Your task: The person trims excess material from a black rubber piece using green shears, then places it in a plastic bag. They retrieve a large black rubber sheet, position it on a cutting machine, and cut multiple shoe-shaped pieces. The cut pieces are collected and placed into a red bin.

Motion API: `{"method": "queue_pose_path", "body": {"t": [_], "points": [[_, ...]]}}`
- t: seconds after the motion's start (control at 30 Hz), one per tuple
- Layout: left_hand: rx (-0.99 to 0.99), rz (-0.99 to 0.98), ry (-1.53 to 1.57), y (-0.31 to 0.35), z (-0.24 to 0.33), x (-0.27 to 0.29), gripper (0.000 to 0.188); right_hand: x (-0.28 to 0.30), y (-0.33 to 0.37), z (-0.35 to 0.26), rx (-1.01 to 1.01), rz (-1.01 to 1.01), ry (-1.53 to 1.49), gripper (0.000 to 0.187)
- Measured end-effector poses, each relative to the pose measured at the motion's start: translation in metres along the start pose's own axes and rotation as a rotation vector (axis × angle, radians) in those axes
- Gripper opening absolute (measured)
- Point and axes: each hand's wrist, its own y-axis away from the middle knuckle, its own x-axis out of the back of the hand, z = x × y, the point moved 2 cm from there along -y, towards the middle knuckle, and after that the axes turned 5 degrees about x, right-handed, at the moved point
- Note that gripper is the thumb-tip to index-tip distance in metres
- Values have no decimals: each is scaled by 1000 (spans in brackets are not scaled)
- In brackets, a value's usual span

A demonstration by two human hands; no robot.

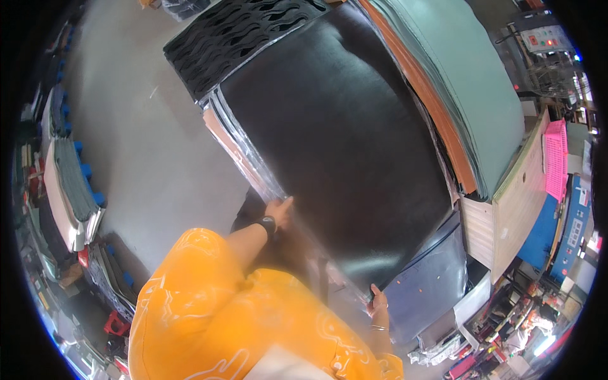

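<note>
A large, glossy black sheet [342, 152] lies on top of a stack in front of me, its surface slightly buckled toward the far end. My left hand [280, 213], with a black band on the wrist, grips the sheet's near left edge, fingers partly hidden beneath it. At the near right corner my right hand [378, 300] pinches the edge, thumb on top; a thin bracelet shows on that wrist. Under the sheet, the stack's layered edges [237, 149] show pinkish and clear plastic-like layers.
Black sheets with wavy cut-outs [234, 44] lie at the far left. Tall green sheets [462, 82] and brown ones [437, 107] stand to the right, beside a wooden board [519, 196]. Dark grey sheets [424, 285] lie near right. A pink basket [555, 158] is farther right.
</note>
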Motion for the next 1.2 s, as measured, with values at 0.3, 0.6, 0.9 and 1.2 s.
{"method": "queue_pose_path", "body": {"t": [0.3,0.6,0.9,1.2], "points": [[396,-299,-217,-36,-103,-39,71,10,23,-4,378,-591,-87,47],[824,-765,223,26,-94,-79,102,-56,123,-120,422,-252,285,47],[459,-433,257,-38,-84,-90,58,-67,124,-141,122,-100,372,40],[337,-432,27,9,-61,-86,46,-53,171,-147,234,6,351,41]]}}
